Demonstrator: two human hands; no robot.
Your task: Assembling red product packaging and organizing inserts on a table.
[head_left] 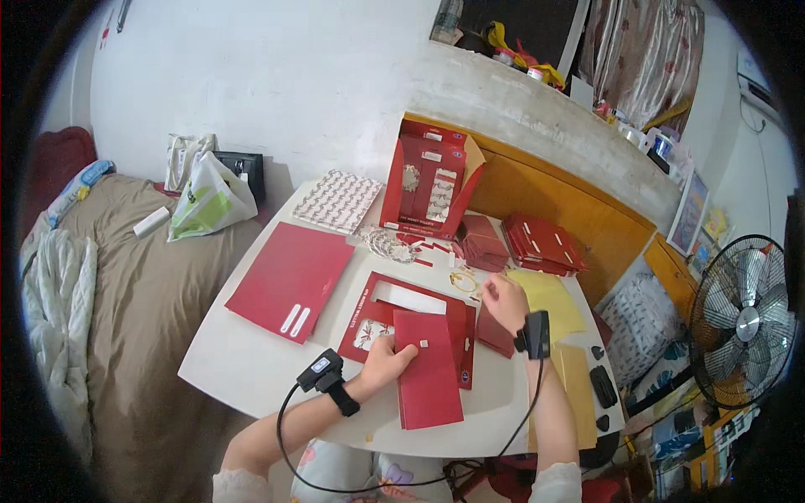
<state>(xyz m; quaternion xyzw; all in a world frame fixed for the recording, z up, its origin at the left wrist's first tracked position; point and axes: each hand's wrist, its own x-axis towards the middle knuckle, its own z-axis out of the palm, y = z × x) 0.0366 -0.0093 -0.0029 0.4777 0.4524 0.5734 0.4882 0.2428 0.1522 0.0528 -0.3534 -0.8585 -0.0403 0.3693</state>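
My left hand grips a red folded card by its left edge, thumb on top. A small white square sits near the card's upper middle. Beneath it lies a red window-cut packaging card with a patterned piece showing at its left. My right hand is raised over the table's right side with its fingers curled together; what they hold, if anything, is too small to make out. Just left of it lies a yellow ring-shaped item. Below that hand rests a small red stack.
On the white table lie a large red sheet, a patterned stack, white loops, red stacks and yellow sheets. An open red display box stands at the back. A black fan stands right.
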